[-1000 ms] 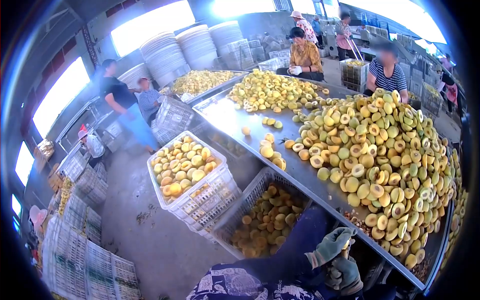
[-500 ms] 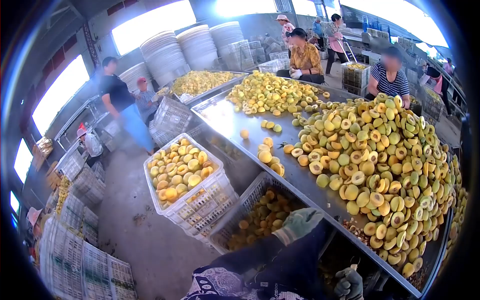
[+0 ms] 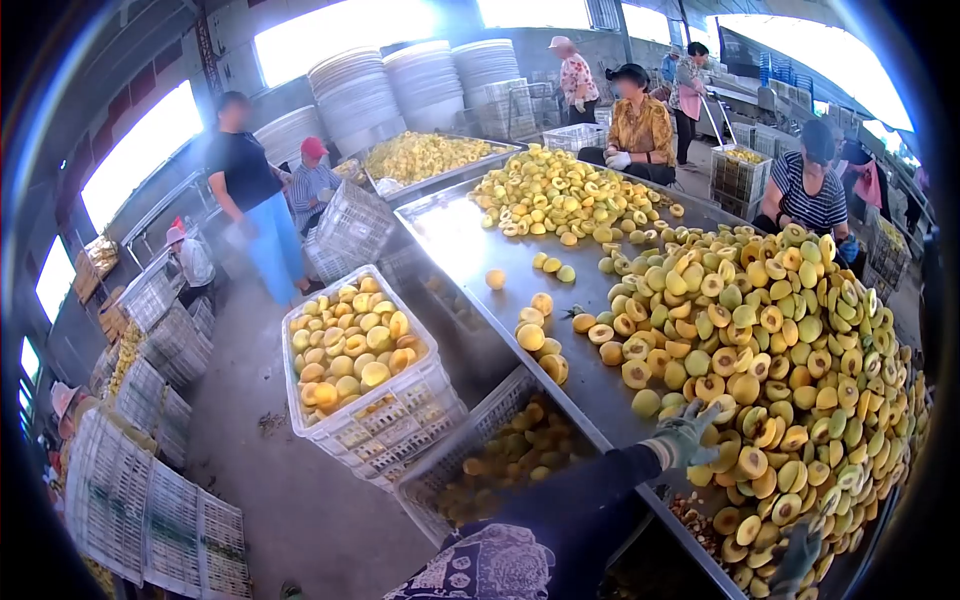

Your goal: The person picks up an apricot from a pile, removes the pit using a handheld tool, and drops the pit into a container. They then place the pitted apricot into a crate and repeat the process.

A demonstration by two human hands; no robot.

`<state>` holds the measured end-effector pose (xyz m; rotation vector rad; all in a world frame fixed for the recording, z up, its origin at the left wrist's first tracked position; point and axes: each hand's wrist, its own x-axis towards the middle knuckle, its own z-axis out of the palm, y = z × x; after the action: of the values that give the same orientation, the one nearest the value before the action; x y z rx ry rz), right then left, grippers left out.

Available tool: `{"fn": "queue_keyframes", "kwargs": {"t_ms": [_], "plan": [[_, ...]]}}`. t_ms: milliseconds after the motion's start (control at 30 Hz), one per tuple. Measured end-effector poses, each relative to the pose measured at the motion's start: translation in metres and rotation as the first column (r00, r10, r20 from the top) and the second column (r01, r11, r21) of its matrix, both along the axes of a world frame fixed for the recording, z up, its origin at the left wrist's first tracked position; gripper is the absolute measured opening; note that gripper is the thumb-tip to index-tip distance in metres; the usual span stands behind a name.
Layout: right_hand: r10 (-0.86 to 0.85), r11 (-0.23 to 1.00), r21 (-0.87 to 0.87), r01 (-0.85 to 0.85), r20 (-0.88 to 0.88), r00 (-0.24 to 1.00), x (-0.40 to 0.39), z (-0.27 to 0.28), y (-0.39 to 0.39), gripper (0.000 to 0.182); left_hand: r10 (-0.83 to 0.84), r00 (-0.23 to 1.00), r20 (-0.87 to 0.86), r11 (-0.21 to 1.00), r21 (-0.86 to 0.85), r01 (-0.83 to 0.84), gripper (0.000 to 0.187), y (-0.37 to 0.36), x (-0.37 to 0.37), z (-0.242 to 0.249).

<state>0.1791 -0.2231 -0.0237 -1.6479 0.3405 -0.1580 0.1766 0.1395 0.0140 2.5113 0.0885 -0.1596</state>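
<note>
My left hand (image 3: 685,437), in a greyish-green glove, reaches over the metal table with its fingers spread at the near edge of a big heap of peach halves (image 3: 770,340). The halves are yellow-green, many showing a brown pit hollow. Low in the view, my right hand (image 3: 797,560), also gloved, is against the front of the same heap; blur hides how its fingers are set and whether anything is in them. Small brown bits (image 3: 695,520) lie on the table between my hands.
Left of the metal table (image 3: 590,425) stands a white crate (image 3: 385,425) full of fruit. Another crate (image 3: 415,490) with fruit sits against the table's edge. Across the table, a person in a striped shirt (image 3: 810,190) and one in a patterned yellow shirt (image 3: 640,130) sit by the heaps.
My left hand has moved from above the crate beside the table to the heap and its fingers have spread. My right hand has gone from below the table edge up to the heap.
</note>
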Motion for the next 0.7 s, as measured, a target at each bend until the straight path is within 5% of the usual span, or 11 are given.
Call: {"fn": "queue_keyframes", "kwargs": {"t_ms": [33,67,133,200,367,400,533,600,667,700], "plan": [[0.138,0.990,-0.025,-0.136,0.128,0.982,0.043,-0.025,-0.044,0.036,-0.011,0.998,-0.055,1.000,0.000,0.011,0.099,-0.006,0.007,-0.002],[0.183,0.930,-0.351,-0.112,0.177,0.967,0.069,-0.028,-0.056,0.039,-0.013,0.998,-0.058,1.000,0.019,0.015,0.098,-0.013,0.011,-0.007],[0.170,0.487,-0.859,0.160,0.273,0.947,0.121,-0.032,-0.080,0.045,-0.013,0.998,-0.061,0.998,0.068,0.017,0.097,-0.022,0.015,-0.016],[0.321,0.688,-0.723,-0.058,0.232,0.918,0.151,-0.022,-0.061,0.045,-0.011,0.995,-0.098,0.999,0.044,0.016,0.098,-0.022,0.017,-0.012],[0.355,0.414,-0.906,-0.091,0.069,0.932,0.138,-0.004,0.039,0.049,-0.061,0.978,-0.200,0.992,0.100,0.083,0.089,-0.021,0.010,0.001],[0.430,0.457,-0.862,-0.218,0.000,0.903,0.130,0.012,0.054,0.049,-0.074,0.973,-0.219,0.992,0.085,0.094,0.088,-0.021,0.008,0.004],[0.352,0.449,-0.849,-0.277,-0.117,0.929,0.137,0.000,0.053,0.042,-0.141,0.977,-0.159,0.982,0.104,0.159,0.082,-0.026,0.003,-0.012],[0.427,0.228,-0.908,-0.351,-0.231,0.874,0.128,0.003,0.053,0.041,-0.175,0.982,-0.067,0.974,0.134,0.183,0.079,-0.037,0.003,-0.048],[0.482,0.360,-0.885,-0.295,-0.094,0.871,0.113,-0.002,0.067,0.040,-0.196,0.980,0.019,0.969,0.156,0.191,0.078,-0.046,0.003,-0.078],[0.501,0.402,-0.878,-0.259,-0.026,0.865,0.103,-0.001,0.077,0.038,-0.234,0.972,-0.016,0.963,0.134,0.234,0.075,-0.042,-0.009,-0.047]]}}
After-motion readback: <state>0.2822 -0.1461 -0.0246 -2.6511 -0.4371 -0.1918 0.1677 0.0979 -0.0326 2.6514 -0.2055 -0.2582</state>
